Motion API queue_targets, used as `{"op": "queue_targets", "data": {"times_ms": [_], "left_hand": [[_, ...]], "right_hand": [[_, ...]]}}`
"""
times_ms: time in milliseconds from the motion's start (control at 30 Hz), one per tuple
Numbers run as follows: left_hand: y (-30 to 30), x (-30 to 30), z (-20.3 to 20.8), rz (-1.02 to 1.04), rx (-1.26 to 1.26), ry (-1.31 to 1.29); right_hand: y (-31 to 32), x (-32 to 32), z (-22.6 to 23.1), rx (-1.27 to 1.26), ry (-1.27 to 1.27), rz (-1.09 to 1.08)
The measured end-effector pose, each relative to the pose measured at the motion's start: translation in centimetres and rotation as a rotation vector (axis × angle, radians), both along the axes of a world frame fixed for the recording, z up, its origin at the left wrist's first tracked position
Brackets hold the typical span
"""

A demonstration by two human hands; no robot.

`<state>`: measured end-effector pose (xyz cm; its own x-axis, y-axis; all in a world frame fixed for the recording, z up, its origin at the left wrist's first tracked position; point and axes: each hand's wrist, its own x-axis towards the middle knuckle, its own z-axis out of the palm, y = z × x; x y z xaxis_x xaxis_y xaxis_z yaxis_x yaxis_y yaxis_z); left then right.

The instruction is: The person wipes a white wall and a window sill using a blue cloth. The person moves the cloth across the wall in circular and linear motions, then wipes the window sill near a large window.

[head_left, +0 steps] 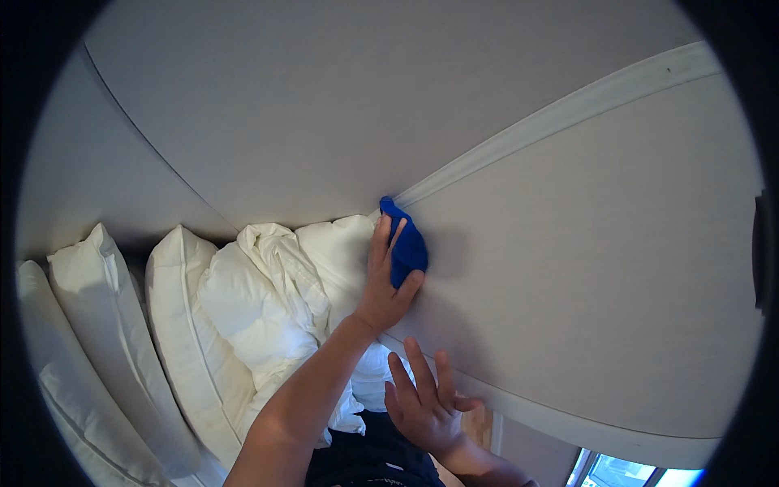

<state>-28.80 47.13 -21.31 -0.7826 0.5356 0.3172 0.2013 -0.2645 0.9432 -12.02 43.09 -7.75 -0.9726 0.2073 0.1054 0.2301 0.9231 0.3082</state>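
Observation:
My left hand [388,284] reaches up and presses a bunched blue cloth [408,247] against a pale grey surface, its fingers along the cloth and its thumb at the lower end. The cloth's upper tip lies where a white trim strip [519,138] meets the corner. Lower down, my right hand [428,402] is raised with fingers spread and nothing in it. It is close to the lower white edge [568,415] of the pale grey panel [600,252], though whether it touches is unclear.
Several white pillows [195,316] stand side by side at the left, with crumpled white bedding [272,300] beside them, under my left forearm. A grey wall [268,105] rises behind. At the lower right is a bright window [621,471]. A dark object [759,252] shows at the right rim.

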Motion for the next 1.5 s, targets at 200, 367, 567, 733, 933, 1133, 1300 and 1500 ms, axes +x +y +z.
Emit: {"op": "queue_targets", "data": {"times_ms": [200, 367, 567, 733, 933, 1133, 1300, 1500], "left_hand": [[-2.1, 6.6, -0.2, -0.002, 0.001, -0.051], [-1.8, 7.5, -1.6, 0.02, 0.083, -0.106], [0.0, 1.8, -2.1, 0.052, 0.011, -0.295], [-0.5, 4.7, -1.9, 0.024, 0.006, -0.393], [-2.6, 9.3, -0.5, 0.036, 0.068, -0.158], [-4.0, 10.7, 4.8, 0.013, 0.028, -0.06], [-4.0, 11.5, 9.4, 0.05, 0.038, 0.162], [-5.6, 12.6, 16.4, -0.06, 0.105, 0.319]], "right_hand": [[0.1, 0.3, -0.1, -0.106, -0.042, -0.009], [0.2, 0.0, -0.3, -0.12, -0.028, 0.029], [0.4, -0.1, -0.1, -0.089, -0.065, 0.041], [0.2, 0.3, -0.2, -0.03, 0.017, 0.051], [-0.5, 1.3, 0.2, -0.178, 0.066, 0.079], [-0.6, 2.2, 2.7, -0.364, 0.171, 0.174], [-0.8, 4.1, 5.7, -0.399, 0.374, 0.226], [-0.3, 6.2, 7.6, -0.472, 0.729, 0.34]]}}
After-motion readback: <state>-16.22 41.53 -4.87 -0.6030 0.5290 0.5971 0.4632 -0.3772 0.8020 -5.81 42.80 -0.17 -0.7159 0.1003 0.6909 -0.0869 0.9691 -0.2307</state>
